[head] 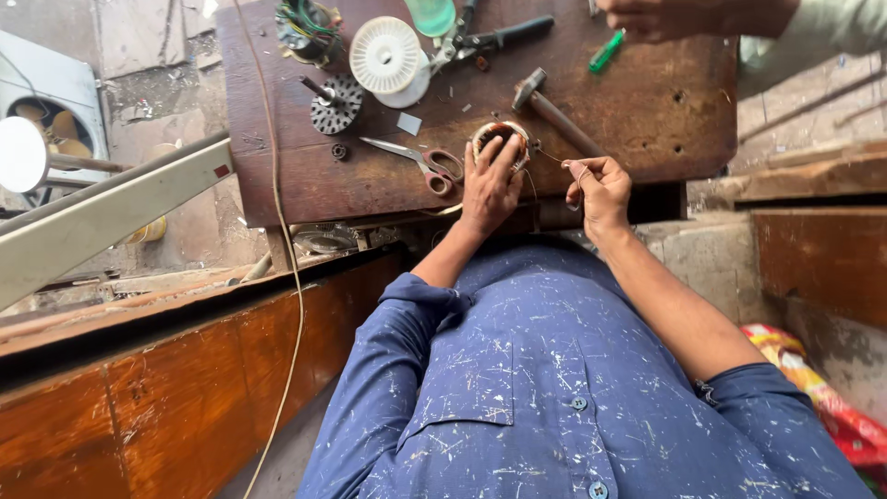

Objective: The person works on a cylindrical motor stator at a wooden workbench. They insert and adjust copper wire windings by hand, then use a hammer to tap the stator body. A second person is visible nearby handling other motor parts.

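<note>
- Stator coil: a small round winding with copper wire, being kept on the wooden workbench, near the bench's near edge and just right of the scissors.
- Left hand: being laid palm-down against the near side of the coil, fingers spread up over its rim; the coil is being steadied under the fingertips rather than enclosed in a fist.
- Right hand: being held just right of the coil, wrist bent, thumb and forefinger pinched together on a thin wire that is being drawn taut from the winding.
- Risk, as judged: the thin wire is being pulled at an angle; too hard a tug could snap it or drag the coil out from under the steadying fingers.
- Risk, as judged: the scissors, lying open-bladed just left of the left hand, could be brushed by the wrist.
- Hammer: being left just beyond the coil, its handle running toward the right hand.
- White spool, black toothed rotor, pliers: being kept on the far part of the bench.
- Green screwdriver: being left at the far right, beside another person's hand at the far edge.
</note>
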Action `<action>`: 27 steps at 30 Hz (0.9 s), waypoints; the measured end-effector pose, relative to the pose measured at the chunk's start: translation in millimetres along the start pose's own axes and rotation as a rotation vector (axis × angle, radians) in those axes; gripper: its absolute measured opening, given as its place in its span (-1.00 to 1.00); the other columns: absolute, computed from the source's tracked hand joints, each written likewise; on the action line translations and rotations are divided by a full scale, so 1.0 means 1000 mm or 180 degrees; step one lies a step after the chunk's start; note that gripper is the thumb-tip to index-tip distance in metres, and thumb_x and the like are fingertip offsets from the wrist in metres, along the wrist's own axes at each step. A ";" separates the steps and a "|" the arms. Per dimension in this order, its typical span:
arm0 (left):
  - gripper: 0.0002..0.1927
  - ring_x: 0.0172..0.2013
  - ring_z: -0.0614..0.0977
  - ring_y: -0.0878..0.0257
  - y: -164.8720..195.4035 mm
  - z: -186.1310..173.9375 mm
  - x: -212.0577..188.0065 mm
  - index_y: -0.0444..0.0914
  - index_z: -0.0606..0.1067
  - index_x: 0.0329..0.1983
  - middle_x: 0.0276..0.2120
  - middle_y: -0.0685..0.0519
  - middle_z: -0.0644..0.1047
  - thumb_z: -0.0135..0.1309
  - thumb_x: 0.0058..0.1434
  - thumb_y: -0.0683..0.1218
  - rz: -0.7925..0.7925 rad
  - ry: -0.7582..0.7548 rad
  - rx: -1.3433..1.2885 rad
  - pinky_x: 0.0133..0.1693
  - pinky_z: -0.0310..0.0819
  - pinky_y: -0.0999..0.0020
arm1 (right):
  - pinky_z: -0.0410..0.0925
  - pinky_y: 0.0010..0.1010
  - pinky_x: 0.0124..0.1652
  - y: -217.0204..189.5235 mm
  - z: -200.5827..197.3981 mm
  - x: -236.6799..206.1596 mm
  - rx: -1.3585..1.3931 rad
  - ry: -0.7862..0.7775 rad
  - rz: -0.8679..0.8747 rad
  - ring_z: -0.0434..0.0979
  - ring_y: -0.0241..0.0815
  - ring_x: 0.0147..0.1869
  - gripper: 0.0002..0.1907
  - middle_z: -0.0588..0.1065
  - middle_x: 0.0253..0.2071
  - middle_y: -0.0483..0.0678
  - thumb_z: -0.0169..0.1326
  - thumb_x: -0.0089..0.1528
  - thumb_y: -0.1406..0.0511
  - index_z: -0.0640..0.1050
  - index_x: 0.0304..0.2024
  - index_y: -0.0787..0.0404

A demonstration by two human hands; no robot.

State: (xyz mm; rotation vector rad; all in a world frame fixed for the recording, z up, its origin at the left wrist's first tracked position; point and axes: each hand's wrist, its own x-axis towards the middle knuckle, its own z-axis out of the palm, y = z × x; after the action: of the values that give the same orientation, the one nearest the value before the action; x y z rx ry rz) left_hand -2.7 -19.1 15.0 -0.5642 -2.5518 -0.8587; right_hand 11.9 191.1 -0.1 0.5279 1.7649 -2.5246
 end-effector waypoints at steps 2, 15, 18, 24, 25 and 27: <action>-0.31 0.28 0.43 0.00 0.000 0.003 0.000 -0.29 0.27 0.40 0.25 -0.05 0.44 0.22 0.23 -0.14 -0.0153 0.0042 -0.0155 0.40 0.06 -0.27 | 0.37 -0.60 -0.49 0.000 -0.007 -0.007 -0.0314 -0.0085 -0.0224 0.47 -0.43 -0.49 -0.90 0.64 -0.20 0.02 0.16 0.35 0.40 0.49 -0.21 0.32; -0.39 -0.07 0.61 0.11 -0.004 0.017 -0.003 -0.28 0.26 0.33 -0.24 0.07 0.63 0.20 0.26 -0.12 -0.0306 -0.0250 -0.0099 0.41 0.01 -0.31 | 0.35 -0.61 -0.49 -0.004 0.009 -0.007 -0.1755 -0.0197 -0.0723 0.52 -0.44 -0.49 -0.88 0.56 -0.47 -0.09 0.20 0.34 0.36 0.58 -0.23 0.33; -0.31 0.00 0.60 0.11 -0.002 0.018 -0.004 -0.31 0.21 0.40 -0.18 0.04 0.65 0.20 0.25 -0.13 -0.0435 -0.0238 -0.0207 0.41 -0.04 -0.31 | 0.34 -0.58 -0.54 -0.007 0.025 0.011 -0.2018 -0.0210 -0.0242 0.53 -0.43 -0.54 -0.83 0.57 -0.51 -0.10 0.26 0.28 0.29 0.62 -0.25 0.31; -0.25 0.17 0.58 0.10 0.001 0.019 -0.004 -0.28 0.19 0.44 -0.04 0.06 0.67 0.23 0.23 -0.12 -0.0662 0.0074 -0.0743 0.46 -0.12 -0.19 | 0.34 -0.34 -0.44 -0.041 0.051 0.019 -0.2479 -0.0549 -0.0095 0.53 -0.19 -0.45 -0.67 0.56 -0.46 -0.02 0.28 0.31 0.17 0.65 -0.28 0.37; -0.25 0.18 0.57 0.10 0.000 0.020 -0.004 -0.28 0.19 0.44 -0.02 0.06 0.66 0.23 0.23 -0.12 -0.0662 0.0117 -0.0763 0.47 -0.13 -0.17 | 0.37 -0.28 -0.37 -0.048 0.056 0.016 -0.2849 -0.0681 -0.1022 0.53 -0.10 -0.38 -0.74 0.53 -0.41 0.03 0.30 0.26 0.22 0.67 -0.21 0.34; -0.24 0.19 0.57 0.12 0.000 0.020 -0.007 -0.29 0.18 0.44 -0.02 0.07 0.66 0.24 0.23 -0.12 -0.0743 0.0127 -0.0788 0.49 -0.12 -0.13 | 0.39 -0.20 -0.25 -0.051 0.068 0.009 -0.3326 -0.0870 -0.2040 0.53 0.02 -0.23 -0.80 0.50 -0.32 0.09 0.29 0.20 0.30 0.67 -0.18 0.29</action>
State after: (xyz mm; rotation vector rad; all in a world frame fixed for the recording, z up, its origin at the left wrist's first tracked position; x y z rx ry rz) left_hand -1.0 -8.1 -3.0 -0.3172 -2.5253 -1.2658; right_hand -24.6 148.9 64.3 -0.4634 2.9875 -1.3313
